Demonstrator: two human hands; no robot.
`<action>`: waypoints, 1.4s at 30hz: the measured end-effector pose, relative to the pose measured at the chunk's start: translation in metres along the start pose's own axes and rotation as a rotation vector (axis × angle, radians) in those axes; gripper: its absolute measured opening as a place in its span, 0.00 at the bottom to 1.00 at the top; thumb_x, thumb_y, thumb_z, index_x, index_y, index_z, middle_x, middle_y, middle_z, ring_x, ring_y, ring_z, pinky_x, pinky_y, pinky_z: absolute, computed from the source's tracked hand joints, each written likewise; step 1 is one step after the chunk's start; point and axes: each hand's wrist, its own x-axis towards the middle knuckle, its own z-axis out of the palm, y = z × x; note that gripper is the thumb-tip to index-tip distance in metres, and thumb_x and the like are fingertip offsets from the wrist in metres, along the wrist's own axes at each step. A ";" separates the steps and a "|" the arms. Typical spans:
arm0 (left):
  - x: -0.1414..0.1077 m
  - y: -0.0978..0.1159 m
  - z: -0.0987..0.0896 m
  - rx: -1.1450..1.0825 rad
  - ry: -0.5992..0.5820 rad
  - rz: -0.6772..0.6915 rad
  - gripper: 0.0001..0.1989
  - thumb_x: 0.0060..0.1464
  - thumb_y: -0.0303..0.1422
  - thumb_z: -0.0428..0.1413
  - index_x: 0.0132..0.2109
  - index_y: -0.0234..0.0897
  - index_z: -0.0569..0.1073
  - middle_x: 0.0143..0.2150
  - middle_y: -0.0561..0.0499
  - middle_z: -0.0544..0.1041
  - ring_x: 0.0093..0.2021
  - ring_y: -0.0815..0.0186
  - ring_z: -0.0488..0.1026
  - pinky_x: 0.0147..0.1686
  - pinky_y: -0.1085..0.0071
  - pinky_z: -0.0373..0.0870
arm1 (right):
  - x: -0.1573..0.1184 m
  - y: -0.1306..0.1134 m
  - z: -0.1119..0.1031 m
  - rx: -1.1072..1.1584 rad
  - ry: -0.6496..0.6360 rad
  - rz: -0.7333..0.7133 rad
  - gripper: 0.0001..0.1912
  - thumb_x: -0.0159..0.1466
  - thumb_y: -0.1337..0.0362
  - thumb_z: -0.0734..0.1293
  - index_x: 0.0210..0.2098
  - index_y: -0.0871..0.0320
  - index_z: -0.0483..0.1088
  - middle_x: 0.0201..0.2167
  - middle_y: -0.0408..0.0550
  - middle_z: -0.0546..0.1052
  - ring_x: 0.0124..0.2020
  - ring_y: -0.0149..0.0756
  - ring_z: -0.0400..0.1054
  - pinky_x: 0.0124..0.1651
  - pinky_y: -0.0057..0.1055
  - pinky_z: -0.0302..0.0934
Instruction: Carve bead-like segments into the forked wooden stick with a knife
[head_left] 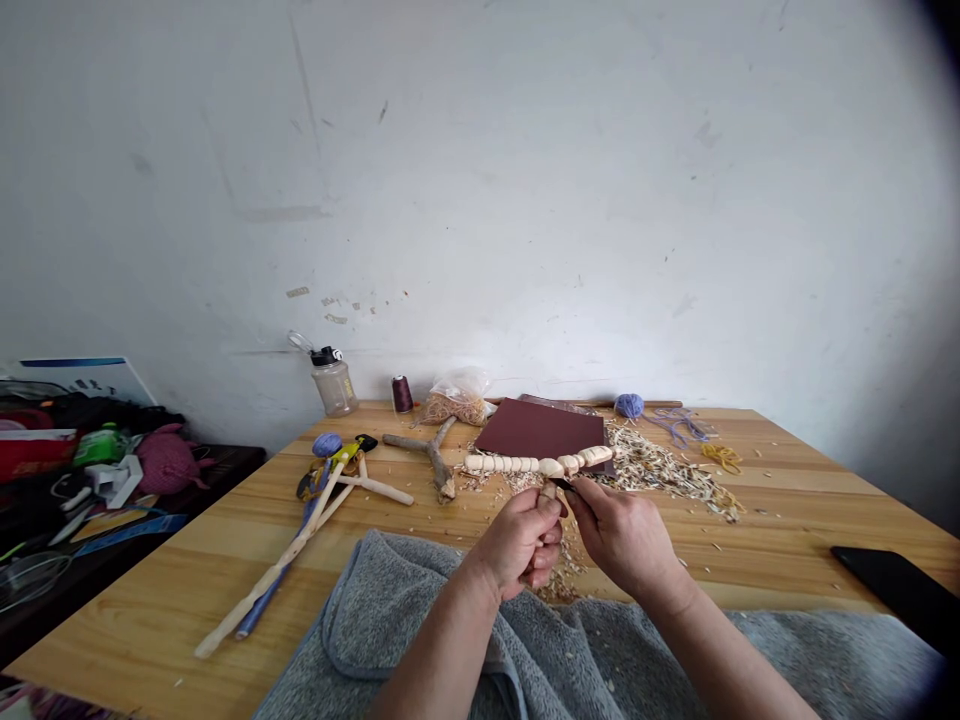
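Nearest to me, the grey towel (397, 580) lies bunched over the near edge of the table (165, 610), and my forearms reach out above it. My left hand (525, 540) is wrapped snugly round the lower stem of the carved stick (551, 467), held up over the middle of the table! My right hand (628, 535), just to the right, is curled round a knife (562, 484), its dark blade right by the joint where stem meets crosspiece; whether the edge is biting, I can't tell.

And what a piece to handle: light, I'd judge, stiff and dry, with little slip in bare fingers. The stem is the place to grip, low down, away from that blade. The crosspiece looks fragile, cut into pale rounded lumps with narrow necks, so no squeezing or levering out at its ends!

Farther out, left, lies a pale forked stick (300, 540), then a rough branch (435, 460) with its bark on. Shavings (667, 470) spread to the right, beside a maroon sheet (536, 435). Far back by the wall (480, 200): bottle (335, 388), thread (402, 394), bag (455, 402), and a purple yarn ball (628, 406) to the right.
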 end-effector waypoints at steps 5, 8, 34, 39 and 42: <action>0.003 -0.006 0.004 0.223 0.101 0.023 0.14 0.51 0.43 0.52 0.34 0.41 0.56 0.21 0.62 0.56 0.13 0.80 0.48 0.11 0.82 0.48 | -0.001 -0.005 0.000 -0.062 -0.045 0.026 0.12 0.65 0.61 0.54 0.29 0.55 0.65 0.22 0.42 0.74 0.18 0.29 0.63 0.24 0.29 0.39; 0.004 -0.009 0.001 0.367 0.134 0.063 0.12 0.53 0.43 0.50 0.34 0.41 0.57 0.19 0.63 0.55 0.12 0.78 0.48 0.11 0.80 0.49 | -0.002 -0.006 0.001 -0.072 -0.060 0.022 0.13 0.65 0.61 0.54 0.30 0.55 0.66 0.21 0.43 0.74 0.19 0.29 0.64 0.24 0.30 0.39; 0.006 0.000 -0.001 -0.088 0.137 0.068 0.12 0.45 0.37 0.56 0.32 0.39 0.59 0.19 0.63 0.57 0.11 0.79 0.48 0.09 0.81 0.44 | 0.003 0.009 -0.009 0.074 0.108 -0.115 0.12 0.65 0.62 0.57 0.38 0.57 0.71 0.28 0.46 0.76 0.27 0.30 0.68 0.31 0.25 0.52; 0.007 0.003 -0.008 -0.269 0.037 -0.011 0.06 0.49 0.36 0.51 0.34 0.39 0.63 0.17 0.61 0.56 0.10 0.77 0.47 0.08 0.81 0.43 | 0.003 0.012 0.003 0.137 0.051 0.054 0.12 0.66 0.59 0.55 0.43 0.55 0.67 0.34 0.45 0.77 0.29 0.32 0.71 0.28 0.26 0.55; 0.007 0.003 -0.009 -0.313 0.009 -0.038 0.07 0.51 0.37 0.51 0.33 0.40 0.62 0.18 0.61 0.58 0.10 0.77 0.48 0.07 0.81 0.44 | 0.003 0.010 0.006 0.230 -0.006 0.041 0.13 0.67 0.60 0.54 0.44 0.53 0.66 0.35 0.45 0.77 0.31 0.31 0.71 0.30 0.25 0.57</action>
